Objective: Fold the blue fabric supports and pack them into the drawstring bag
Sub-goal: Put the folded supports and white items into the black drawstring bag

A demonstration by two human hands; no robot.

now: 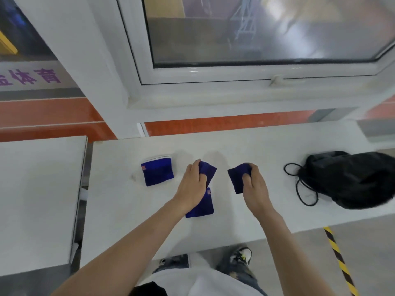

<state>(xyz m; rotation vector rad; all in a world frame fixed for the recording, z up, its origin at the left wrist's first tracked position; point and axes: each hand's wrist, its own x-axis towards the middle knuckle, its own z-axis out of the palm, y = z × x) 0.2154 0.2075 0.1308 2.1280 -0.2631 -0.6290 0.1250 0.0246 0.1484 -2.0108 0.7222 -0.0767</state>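
Observation:
Three blue fabric supports are on the white table. One folded support with a white edge lies flat at the left, untouched. My left hand grips the top of a second support, whose lower part rests on the table. My right hand pinches a third support just above the surface. The black drawstring bag lies at the table's right end, its cord looped toward my right hand.
A second white table stands to the left across a narrow gap. A white window frame and an orange wall stripe run behind the table. Yellow-black floor tape lies at the lower right, near my shoes.

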